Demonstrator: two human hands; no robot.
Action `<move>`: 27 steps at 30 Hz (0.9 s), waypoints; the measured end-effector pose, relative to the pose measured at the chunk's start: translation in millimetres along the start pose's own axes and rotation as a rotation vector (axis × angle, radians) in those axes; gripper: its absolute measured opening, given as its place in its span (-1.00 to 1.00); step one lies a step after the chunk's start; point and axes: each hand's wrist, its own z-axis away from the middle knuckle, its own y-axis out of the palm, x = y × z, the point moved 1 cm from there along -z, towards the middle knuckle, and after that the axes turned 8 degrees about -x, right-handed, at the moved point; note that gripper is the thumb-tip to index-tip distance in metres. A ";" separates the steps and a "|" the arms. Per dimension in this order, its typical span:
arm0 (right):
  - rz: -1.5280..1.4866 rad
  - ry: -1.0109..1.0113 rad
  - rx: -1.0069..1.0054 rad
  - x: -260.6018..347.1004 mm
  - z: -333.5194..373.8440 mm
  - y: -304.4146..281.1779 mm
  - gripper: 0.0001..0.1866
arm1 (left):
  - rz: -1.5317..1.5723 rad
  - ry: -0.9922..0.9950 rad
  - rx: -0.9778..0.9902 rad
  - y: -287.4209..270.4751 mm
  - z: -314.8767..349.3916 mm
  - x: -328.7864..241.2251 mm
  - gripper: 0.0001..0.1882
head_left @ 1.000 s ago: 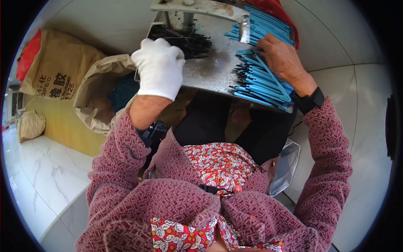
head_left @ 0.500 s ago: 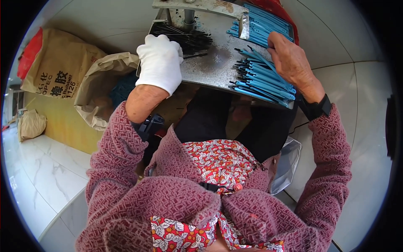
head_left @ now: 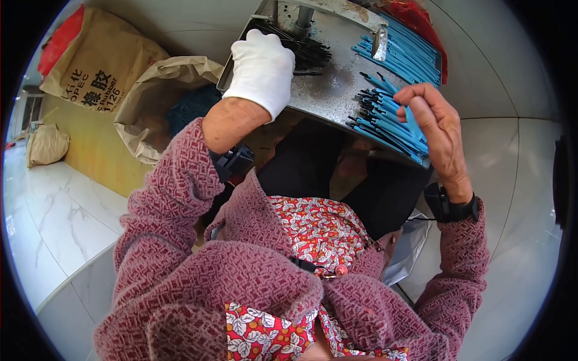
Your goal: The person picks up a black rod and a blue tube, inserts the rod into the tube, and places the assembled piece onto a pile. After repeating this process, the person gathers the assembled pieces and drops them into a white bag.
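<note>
My left hand (head_left: pixel 261 72), in a white glove, is closed with its fingers curled down at the pile of thin black strips (head_left: pixel 312 54). Whatever those fingers hold is hidden beneath the glove. My bare right hand (head_left: pixel 438 129) pinches a light-blue plastic strip (head_left: pixel 414 124) between thumb and fingers. It is at the right end of the nearer row of blue strips with black tips (head_left: pixel 379 120). A farther stack of blue strips (head_left: pixel 406 51) lies behind that row. All of these rest on a worn metal worktop (head_left: pixel 334 93).
A metal arm (head_left: pixel 343 11) on a post (head_left: pixel 303 23) spans the worktop's far side, its end piece (head_left: pixel 380 43) beside the far stack. Left of me stand an open paper sack (head_left: pixel 135 117) with blue pieces inside and a printed brown sack (head_left: pixel 108 51). Red plastic (head_left: pixel 438 45) lies behind the worktop.
My right hand has come back toward me, from between the two blue groups to the nearer row's right end, and a blue strip now shows in its pinch. The whole view has shifted slightly.
</note>
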 end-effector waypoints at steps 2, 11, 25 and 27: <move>-0.034 0.045 0.029 -5.1 4.8 3.5 -0.86 | -0.049 0.026 0.003 0.2 -2.1 -0.6 -0.91; -0.107 0.031 -0.036 5.4 20.3 15.6 -0.70 | 0.442 -0.050 -0.074 -4.5 4.5 2.0 -0.91; -0.332 0.245 0.122 3.0 -9.6 16.5 -0.77 | 1.448 -0.591 0.151 -11.3 -9.1 -49.3 -0.83; -0.397 0.263 0.128 1.4 -14.0 16.9 -0.77 | 1.509 -0.628 0.148 -8.5 -11.3 -53.2 -0.83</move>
